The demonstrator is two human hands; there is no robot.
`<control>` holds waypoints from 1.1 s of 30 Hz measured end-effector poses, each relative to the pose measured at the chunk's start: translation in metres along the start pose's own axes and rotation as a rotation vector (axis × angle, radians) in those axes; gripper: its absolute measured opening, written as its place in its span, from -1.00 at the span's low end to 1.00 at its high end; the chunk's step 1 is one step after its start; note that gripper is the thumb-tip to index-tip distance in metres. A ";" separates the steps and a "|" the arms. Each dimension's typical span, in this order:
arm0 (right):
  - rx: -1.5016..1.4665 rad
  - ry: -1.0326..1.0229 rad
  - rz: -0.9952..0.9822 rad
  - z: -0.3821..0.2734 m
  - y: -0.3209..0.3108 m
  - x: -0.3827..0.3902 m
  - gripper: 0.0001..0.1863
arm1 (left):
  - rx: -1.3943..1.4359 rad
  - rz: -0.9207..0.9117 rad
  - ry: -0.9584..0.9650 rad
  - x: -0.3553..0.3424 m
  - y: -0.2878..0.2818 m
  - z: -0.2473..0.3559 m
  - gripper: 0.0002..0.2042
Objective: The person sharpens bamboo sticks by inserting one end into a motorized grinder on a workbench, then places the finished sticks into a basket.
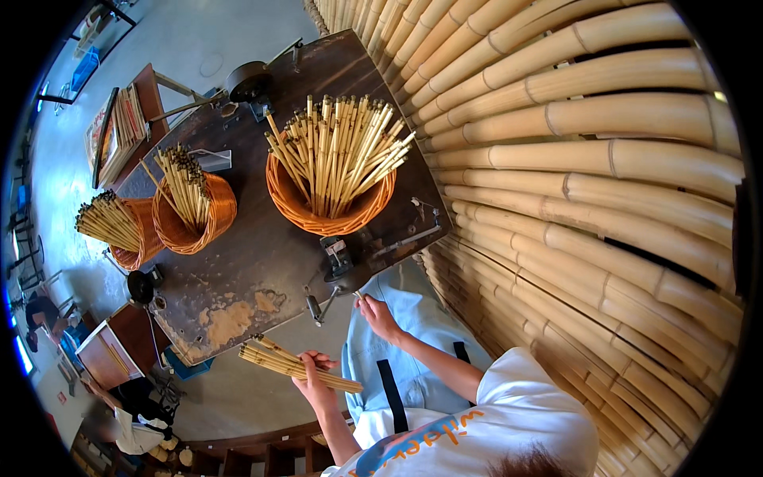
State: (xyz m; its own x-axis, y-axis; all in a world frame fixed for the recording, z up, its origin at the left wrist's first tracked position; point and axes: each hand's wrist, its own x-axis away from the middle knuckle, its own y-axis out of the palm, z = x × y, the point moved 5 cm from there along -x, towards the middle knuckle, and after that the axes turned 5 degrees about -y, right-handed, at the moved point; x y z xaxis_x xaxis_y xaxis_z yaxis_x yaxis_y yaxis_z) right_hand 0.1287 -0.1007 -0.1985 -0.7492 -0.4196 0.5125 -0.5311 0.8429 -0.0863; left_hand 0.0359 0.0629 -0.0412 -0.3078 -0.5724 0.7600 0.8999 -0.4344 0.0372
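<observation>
My left hand [316, 377] is closed around a bundle of thin bamboo sticks [266, 359], held slantwise over my lap. My right hand [379, 316] is closed in a pinch on a thin pale stick [359, 295], of which only a short end shows. Just beyond the fingers, a black metal device [346, 274] with a hinged arm is fixed at the table edge. Behind it stands an orange wicker basket [332, 225] full of upright bamboo sticks with dark ends.
Two smaller wicker baskets [193, 230] of sticks stand at the table's left. The dark wooden table [246, 274] has worn patches and more black devices [248, 82] along its edges. A wall of bamboo poles [588, 159] rises on the right. Another person [135, 429] is at the lower left.
</observation>
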 end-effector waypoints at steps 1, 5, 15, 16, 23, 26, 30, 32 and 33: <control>-0.007 0.007 -0.009 -0.001 -0.001 0.000 -0.73 | -0.007 -0.010 0.001 0.003 -0.003 -0.002 -0.80; -0.005 0.042 -0.018 0.002 0.000 0.000 -0.71 | -0.017 -0.050 0.000 0.017 -0.010 -0.007 -0.79; -0.080 0.002 -0.036 0.035 0.001 0.014 -0.67 | -0.005 -0.090 0.063 0.060 -0.019 0.004 -0.80; -0.057 0.061 -0.046 0.030 -0.003 0.029 -0.68 | -0.002 -0.096 0.073 0.064 -0.020 0.007 -0.79; 0.268 -0.490 0.233 -0.187 -0.063 0.058 -0.74 | 0.036 -0.109 0.120 0.078 -0.030 0.014 -0.78; 0.177 -0.743 0.436 -0.294 -0.090 0.039 -0.92 | 0.009 -0.136 0.113 0.078 -0.036 0.005 -0.78; 0.316 -0.962 0.561 -0.356 -0.086 -0.033 -0.92 | 0.011 -0.161 0.115 0.085 -0.031 0.011 -0.78; 0.407 -0.891 0.527 -0.344 -0.077 -0.086 -0.85 | 0.016 -0.165 0.116 0.085 -0.029 0.014 -0.78; 0.509 -0.783 0.508 -0.326 -0.074 -0.112 -0.81 | 0.014 -0.174 0.110 0.081 -0.026 0.013 -0.78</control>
State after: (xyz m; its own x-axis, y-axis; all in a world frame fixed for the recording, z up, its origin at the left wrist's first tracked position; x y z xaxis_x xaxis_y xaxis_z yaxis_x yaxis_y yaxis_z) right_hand 0.3816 -0.0060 0.0292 -0.8792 -0.3106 -0.3613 -0.0516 0.8160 -0.5757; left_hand -0.0088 0.0370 0.0282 -0.4897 -0.5625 0.6662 0.8343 -0.5241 0.1708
